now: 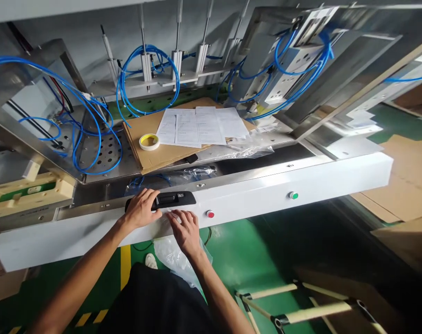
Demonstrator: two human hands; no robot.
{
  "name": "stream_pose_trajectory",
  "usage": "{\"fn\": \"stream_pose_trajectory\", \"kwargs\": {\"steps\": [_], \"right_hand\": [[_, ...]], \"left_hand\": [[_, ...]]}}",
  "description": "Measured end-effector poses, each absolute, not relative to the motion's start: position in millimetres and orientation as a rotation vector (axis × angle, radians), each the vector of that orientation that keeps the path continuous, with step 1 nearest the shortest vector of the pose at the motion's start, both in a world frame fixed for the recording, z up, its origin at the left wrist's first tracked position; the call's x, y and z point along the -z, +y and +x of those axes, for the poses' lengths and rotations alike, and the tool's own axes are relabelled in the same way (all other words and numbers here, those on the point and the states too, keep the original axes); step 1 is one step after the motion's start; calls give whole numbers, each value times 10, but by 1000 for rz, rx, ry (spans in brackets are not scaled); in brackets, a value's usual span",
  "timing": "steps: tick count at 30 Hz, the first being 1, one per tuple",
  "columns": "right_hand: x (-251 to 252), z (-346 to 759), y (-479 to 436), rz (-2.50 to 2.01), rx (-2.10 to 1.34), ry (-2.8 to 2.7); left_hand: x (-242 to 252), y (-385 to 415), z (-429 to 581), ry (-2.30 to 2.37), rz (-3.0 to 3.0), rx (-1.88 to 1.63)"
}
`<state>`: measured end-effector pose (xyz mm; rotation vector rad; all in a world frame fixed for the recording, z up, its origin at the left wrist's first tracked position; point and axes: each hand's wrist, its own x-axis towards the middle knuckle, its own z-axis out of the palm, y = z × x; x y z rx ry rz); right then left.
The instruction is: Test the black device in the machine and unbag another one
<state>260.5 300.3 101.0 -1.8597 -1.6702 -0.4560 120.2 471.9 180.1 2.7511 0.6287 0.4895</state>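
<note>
Black handle (172, 200) gripped by curled left hand (140, 209) fingers, right hand (185, 230) fingers spread on plastic film (162, 226).

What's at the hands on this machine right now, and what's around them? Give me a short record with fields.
Left hand: curled over the end of a black handle
Right hand: fingers spread just below the handle, over a clear plastic bag
Panel: white front panel with a red push button and a green push button
Behind: cardboard sheet, paper forms, yellow tape roll, blue pneumatic tubing
</note>
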Motion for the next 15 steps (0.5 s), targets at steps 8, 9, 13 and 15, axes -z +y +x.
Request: {"fn": "stream_pose_trajectory", "kwargs": {"steps": [8,9,13,15], "right_hand": [[-1194,2596,3019,-1878,423,-1683],[-1230,2591,3018,-1880,426,-1688],[-1395,2567,3018,-1877,455,-1706],[-1476,2570,3035,-1869,476,-1718]], "left_hand": [[-1790,4680,1184,629,2735,-518],[-1805,4666,1127,613,2731,-541],[-1853,4584,730,444,2749,-679],[-1855,4562,523,419,2776,-745]]}}
